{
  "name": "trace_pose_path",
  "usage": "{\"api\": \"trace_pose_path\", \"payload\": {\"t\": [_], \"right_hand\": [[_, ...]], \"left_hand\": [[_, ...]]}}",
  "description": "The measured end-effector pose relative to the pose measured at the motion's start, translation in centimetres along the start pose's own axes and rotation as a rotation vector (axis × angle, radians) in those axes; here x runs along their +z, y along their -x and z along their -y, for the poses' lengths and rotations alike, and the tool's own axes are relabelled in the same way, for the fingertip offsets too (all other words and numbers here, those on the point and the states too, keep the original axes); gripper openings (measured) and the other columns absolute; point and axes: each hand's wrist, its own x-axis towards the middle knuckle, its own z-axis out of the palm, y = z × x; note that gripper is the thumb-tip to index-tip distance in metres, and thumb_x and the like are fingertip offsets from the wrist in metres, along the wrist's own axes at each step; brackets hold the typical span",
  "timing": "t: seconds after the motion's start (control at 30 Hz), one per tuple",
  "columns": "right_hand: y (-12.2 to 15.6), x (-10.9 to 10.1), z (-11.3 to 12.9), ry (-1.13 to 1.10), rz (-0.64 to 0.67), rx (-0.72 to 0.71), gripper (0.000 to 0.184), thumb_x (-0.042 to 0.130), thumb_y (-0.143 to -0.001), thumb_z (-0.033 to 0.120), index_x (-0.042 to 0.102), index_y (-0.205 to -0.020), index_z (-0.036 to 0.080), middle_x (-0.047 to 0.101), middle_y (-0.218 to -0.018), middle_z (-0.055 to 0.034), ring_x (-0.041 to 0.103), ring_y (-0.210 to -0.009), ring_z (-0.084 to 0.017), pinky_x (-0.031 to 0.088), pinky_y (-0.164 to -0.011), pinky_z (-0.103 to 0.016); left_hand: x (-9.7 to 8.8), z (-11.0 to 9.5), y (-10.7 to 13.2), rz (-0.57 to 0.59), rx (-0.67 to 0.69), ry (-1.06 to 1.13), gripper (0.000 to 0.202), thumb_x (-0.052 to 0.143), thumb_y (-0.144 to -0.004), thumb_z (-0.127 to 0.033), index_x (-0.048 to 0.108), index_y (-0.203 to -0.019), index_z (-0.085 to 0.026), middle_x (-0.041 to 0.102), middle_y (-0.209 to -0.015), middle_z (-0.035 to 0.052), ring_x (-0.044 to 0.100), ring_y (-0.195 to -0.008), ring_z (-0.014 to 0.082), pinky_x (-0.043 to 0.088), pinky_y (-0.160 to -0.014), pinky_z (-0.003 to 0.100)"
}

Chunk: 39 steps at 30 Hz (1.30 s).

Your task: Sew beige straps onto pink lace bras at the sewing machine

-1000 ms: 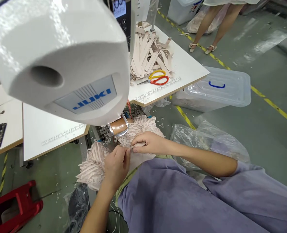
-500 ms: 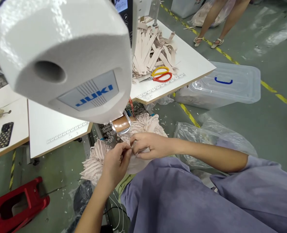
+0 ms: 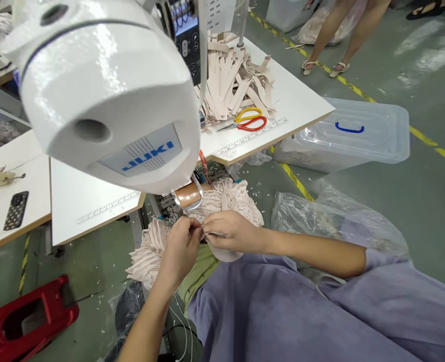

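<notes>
Just in front of the white JUKI sewing machine (image 3: 120,100), my left hand (image 3: 182,246) and my right hand (image 3: 234,232) meet at the fingertips. Both are closed, pinching the edge of a pale pink lace garment (image 3: 241,198). A smooth, pale cup-like piece (image 3: 228,255) of it hangs under my right hand. More gathered pink lace fabric (image 3: 149,251) bunches left of my left hand. The machine's needle area lies behind a clear guard, beside a brown rounded part (image 3: 190,193). The exact edge between my fingers is too small to make out.
Beige fabric strips (image 3: 230,75) and red-and-yellow scissors (image 3: 245,120) lie on the white table (image 3: 301,100). A phone (image 3: 16,210) rests on the left table. On the floor are a lidded clear bin (image 3: 358,136), plastic bags (image 3: 320,211) and a red stool (image 3: 26,322). A person's legs (image 3: 331,35) show behind.
My fingers have drawn closer together on the garment's edge. The smooth pale piece now hangs below my right hand, and green cloth shows in my lap. The camera view has shifted slightly.
</notes>
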Motion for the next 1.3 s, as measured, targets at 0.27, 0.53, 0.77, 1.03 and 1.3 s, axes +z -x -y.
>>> {"api": "trace_pose_path", "payload": {"t": [0.27,0.53,0.77,1.03,1.3], "right_hand": [[-0.3,-0.2,1.4,-0.233,-0.131,0.136,0.017,0.054,-0.090,0.016,0.070,-0.086,0.020,0.072,-0.090,-0.0035,0.064,-0.085,-0.014,0.052,-0.078,-0.026],[-0.6,-1.4,1.8,-0.182,-0.025,0.220,0.016,0.055,-0.090,0.019,0.070,-0.087,0.020,0.068,-0.080,-0.0013,0.061,-0.079,-0.014,0.048,-0.074,-0.025],[-1.1,-2.1,1.5,-0.332,-0.065,0.468,0.012,0.062,-0.086,0.023,0.072,-0.090,0.020,0.074,-0.089,-0.0017,0.067,-0.083,-0.016,0.049,-0.076,-0.025],[-2.4,-5.5,0.5,0.100,0.016,0.231,0.025,0.049,-0.096,0.031,0.068,-0.086,0.019,0.066,-0.076,-0.0009,0.055,-0.071,-0.014,0.035,-0.067,-0.025],[-3.5,-6.8,1.9,-0.131,0.242,0.314,0.016,0.056,-0.087,0.021,0.071,-0.085,0.018,0.072,-0.078,0.0002,0.062,-0.072,-0.014,0.037,-0.064,-0.024]], "left_hand": [[3.8,0.1,0.7,-0.250,-0.198,0.695,0.016,0.057,-0.093,-0.035,0.061,-0.093,-0.020,0.065,-0.090,0.0027,0.063,-0.082,0.0151,0.050,-0.076,0.026],[3.1,0.2,0.6,-0.428,0.137,0.103,0.014,0.057,-0.095,-0.026,0.063,-0.084,-0.019,0.063,-0.075,0.0003,0.060,-0.071,0.0134,0.046,-0.066,0.025],[3.1,0.4,0.5,-0.345,0.126,0.113,0.017,0.052,-0.098,-0.027,0.067,-0.095,-0.020,0.070,-0.090,0.0044,0.066,-0.084,0.0162,0.052,-0.076,0.029],[1.5,-1.2,1.0,-0.348,0.331,-0.183,0.011,0.058,-0.095,-0.020,0.069,-0.098,-0.020,0.074,-0.084,0.0032,0.069,-0.075,0.0138,0.052,-0.065,0.024],[0.2,-2.8,0.7,-0.336,0.361,-0.218,0.008,0.062,-0.093,-0.019,0.070,-0.094,-0.021,0.076,-0.082,0.0006,0.069,-0.071,0.0118,0.050,-0.063,0.021]]}}
